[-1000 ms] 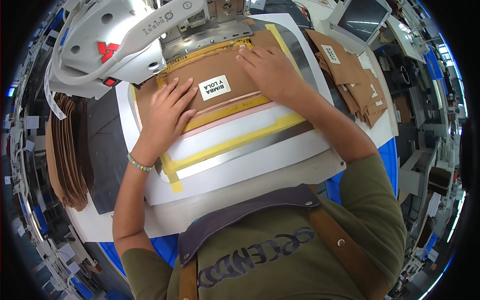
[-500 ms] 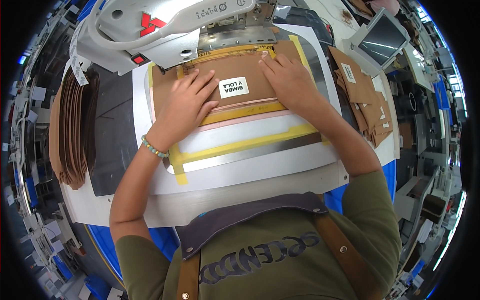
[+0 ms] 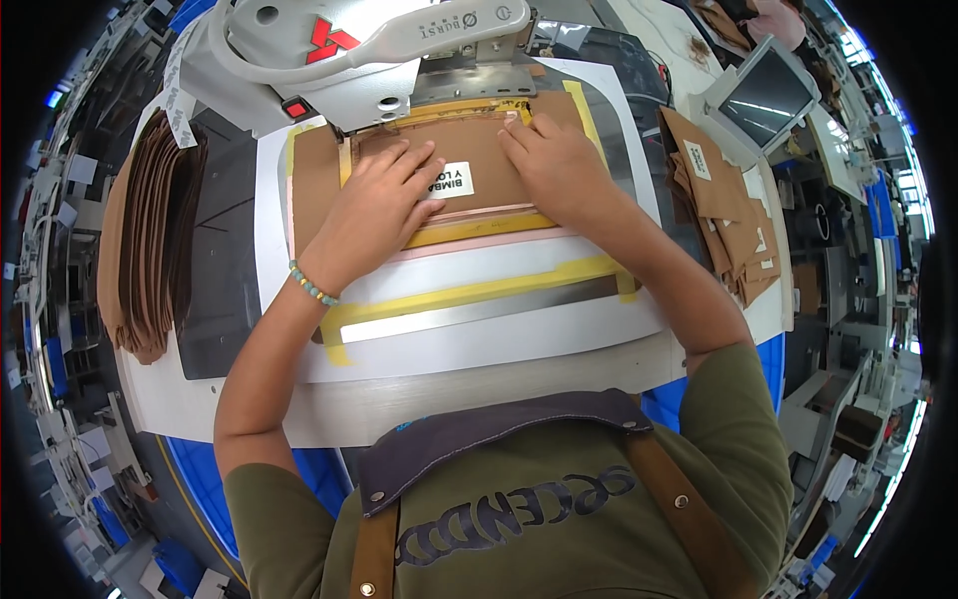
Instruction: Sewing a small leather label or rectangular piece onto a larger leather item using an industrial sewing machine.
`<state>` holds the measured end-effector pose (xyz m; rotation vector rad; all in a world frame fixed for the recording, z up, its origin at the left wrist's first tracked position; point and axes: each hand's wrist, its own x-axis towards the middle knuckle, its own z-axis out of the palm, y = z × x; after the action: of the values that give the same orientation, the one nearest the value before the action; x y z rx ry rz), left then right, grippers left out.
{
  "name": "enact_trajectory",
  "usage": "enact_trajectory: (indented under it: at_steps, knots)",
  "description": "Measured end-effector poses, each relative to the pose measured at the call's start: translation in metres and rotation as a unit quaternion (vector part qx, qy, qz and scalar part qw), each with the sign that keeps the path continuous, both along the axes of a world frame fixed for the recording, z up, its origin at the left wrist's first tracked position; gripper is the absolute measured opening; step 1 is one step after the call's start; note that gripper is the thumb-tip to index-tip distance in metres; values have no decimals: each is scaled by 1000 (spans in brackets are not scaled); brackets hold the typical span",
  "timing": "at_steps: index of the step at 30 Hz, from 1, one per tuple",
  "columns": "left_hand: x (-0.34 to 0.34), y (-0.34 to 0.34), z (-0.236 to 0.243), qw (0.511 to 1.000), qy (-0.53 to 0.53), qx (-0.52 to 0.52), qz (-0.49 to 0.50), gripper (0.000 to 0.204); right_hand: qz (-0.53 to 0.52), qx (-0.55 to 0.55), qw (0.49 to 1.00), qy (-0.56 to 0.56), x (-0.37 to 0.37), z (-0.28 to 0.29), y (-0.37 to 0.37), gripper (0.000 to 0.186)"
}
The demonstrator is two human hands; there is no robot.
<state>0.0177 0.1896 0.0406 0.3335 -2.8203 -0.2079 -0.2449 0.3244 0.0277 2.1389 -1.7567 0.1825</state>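
Observation:
A brown flat piece (image 3: 312, 185) with a white label (image 3: 457, 180) lies in a yellow-edged template (image 3: 469, 228) on a white sheet (image 3: 499, 354), beneath the machine head (image 3: 339, 80). My left hand (image 3: 374, 215) rests on the piece, fingers apart, over part of the label. My right hand (image 3: 559, 175) rests on the right of the piece, fingers bent but apart, fingertips near its upper edge by a small pale bit; what lies under them is hidden.
A tall pile of folded brown pieces (image 3: 145, 235) stands at the left. Labelled brown pieces (image 3: 728, 225) overlap at the right, below a screen (image 3: 763, 95) on a pale housing. A blue bin (image 3: 200, 489) is below the table's front edge. Another person's pink clothing (image 3: 773, 25) shows far back.
The template, piece and both my hands have slid left relative to the machine head. My left hand now covers more of the label.

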Motion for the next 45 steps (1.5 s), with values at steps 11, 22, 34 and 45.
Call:
enact_trajectory:
  at_steps: [11, 22, 34, 45]
  knots:
    - [2, -2, 0, 1000, -3, 11, -3, 46, 25, 9, 1000, -2, 27, 5, -18, 53]
    - [8, -5, 1, 999, -3, 32, 0, 48, 33, 1, 999, 12, 55, 3, -37, 44]
    - [25, -16, -6, 997, 32, 72, 10, 44, 54, 2, 999, -3, 83, 2, -58, 40]
    - [56, -30, -11, 998, 30, 40, 39, 43, 89, 5, 973, -212, 64, 28, -23, 28]
